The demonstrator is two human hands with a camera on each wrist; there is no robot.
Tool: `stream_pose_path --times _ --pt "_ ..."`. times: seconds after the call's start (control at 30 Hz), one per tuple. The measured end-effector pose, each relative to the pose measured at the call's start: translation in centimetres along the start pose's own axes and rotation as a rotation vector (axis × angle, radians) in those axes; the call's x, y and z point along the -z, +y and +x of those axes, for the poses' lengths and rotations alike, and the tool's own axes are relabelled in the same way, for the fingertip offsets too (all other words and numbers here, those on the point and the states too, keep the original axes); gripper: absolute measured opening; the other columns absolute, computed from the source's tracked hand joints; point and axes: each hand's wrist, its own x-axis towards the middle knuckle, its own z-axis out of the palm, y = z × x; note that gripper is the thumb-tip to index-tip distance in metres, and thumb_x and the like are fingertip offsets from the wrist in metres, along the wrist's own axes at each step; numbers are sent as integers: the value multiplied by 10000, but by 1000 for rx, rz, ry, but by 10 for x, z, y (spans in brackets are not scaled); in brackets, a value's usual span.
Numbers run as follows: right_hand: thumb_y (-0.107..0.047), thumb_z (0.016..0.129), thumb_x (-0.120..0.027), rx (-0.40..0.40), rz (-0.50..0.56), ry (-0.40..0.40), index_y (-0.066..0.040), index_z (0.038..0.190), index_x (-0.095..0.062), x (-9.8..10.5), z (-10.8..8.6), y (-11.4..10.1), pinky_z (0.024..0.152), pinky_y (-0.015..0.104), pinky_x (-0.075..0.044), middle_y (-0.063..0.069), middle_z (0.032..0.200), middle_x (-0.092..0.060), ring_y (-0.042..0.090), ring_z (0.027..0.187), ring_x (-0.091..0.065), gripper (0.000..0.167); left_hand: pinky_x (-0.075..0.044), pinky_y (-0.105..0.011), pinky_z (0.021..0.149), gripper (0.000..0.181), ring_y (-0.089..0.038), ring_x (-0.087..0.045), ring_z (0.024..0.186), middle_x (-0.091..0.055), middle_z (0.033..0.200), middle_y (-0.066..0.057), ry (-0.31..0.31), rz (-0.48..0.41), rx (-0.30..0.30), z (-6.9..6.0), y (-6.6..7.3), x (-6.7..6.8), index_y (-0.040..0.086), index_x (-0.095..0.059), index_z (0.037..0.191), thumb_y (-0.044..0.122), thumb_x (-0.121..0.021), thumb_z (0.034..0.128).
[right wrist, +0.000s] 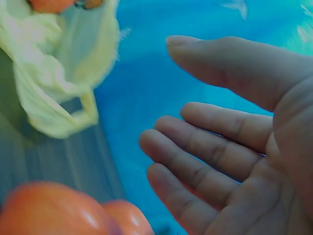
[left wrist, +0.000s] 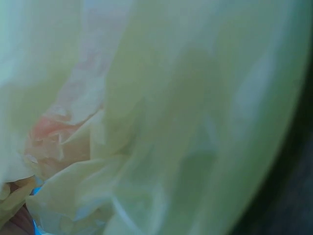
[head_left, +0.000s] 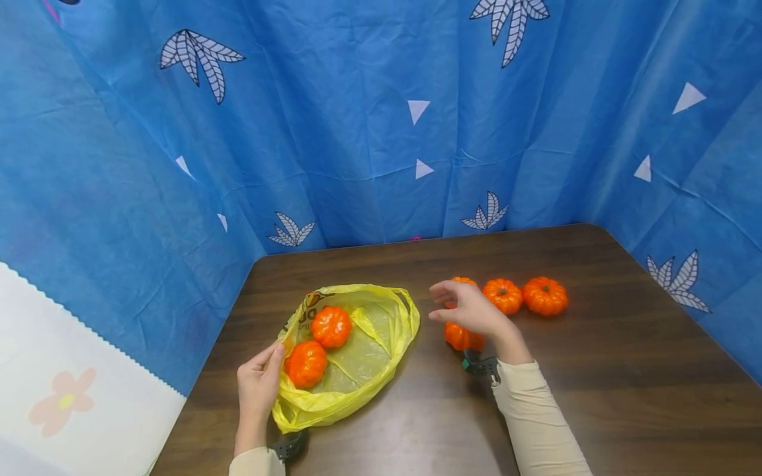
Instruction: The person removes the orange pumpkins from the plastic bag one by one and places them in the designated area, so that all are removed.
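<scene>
Head view first: where is the yellow bag [head_left: 324,408] against the two hands?

Between them, on the dark table [head_left: 643,370], its mouth spread wide. The left hand [head_left: 260,383] is at its left edge; the right hand [head_left: 467,309] is out past its right edge, clear of it.

What is the left one doing?

Pinching the bag's rim between thumb and fingers. The left wrist view is mostly blurred film, with a sliver of hand in the lower left corner.

And the right?

Holding nothing — the right wrist view shows a bare palm, the thumb away from four slightly bent fingers.

So where are the orange pumpkins?

Two lie in the bag, toward its left side: an upper pumpkin [head_left: 331,326] and a lower pumpkin [head_left: 306,364], the second just beside the left fingers.

Any others?

Four, on the table about the right hand. A half-hidden pumpkin [head_left: 461,283] shows behind its fingers, a front pumpkin [head_left: 463,337] below the palm, a middle pumpkin [head_left: 503,295] just to its right, and an end pumpkin [head_left: 545,295] farther right.

Is it touching one?

The right wrist view shows its fingertips apart from the pumpkins there — elsewhere, I can't tell.
</scene>
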Motion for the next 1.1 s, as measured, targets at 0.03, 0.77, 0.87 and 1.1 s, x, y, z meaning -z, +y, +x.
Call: stream_pose_path --times 0.03,0.77,0.87,1.1 --pt "-234 879 -776 4 3 -7 -37 1323 -598 -5 2 -2 1021 506 -525 156 1280 -663 332 1176 -629 517 -483 -18 778 224 226 -566 908 -696 1124 -252 -1 3 2 0 0 0 -76 -730 1104 72 -686 942" --pt "-152 850 -789 156 65 -67 13 1326 -587 -72 18 -33 990 479 -544 191 1277 -661 334 1152 -645 543 -497 -32 782 232 192 -595 914 -691 1135 -249 -13 -18 27 1 0 1 -73 -727 1114 81 -684 946" --pt "-140 850 -790 167 55 -76 23 1330 -581 -78 21 -34 991 478 -543 203 1278 -656 342 1154 -642 548 -497 -30 778 235 186 -599 909 -691 1136 -250 -19 -24 32 1 -1 0 -67 -728 1119 86 -688 945" --pt "-99 849 -770 217 35 -117 46 1336 -569 -90 35 -41 998 484 -538 231 1317 -626 357 1157 -634 546 -510 -40 753 218 119 -648 892 -694 1119 -238 -11 -35 29 2 -1 1 -55 -740 1105 80 -690 941"
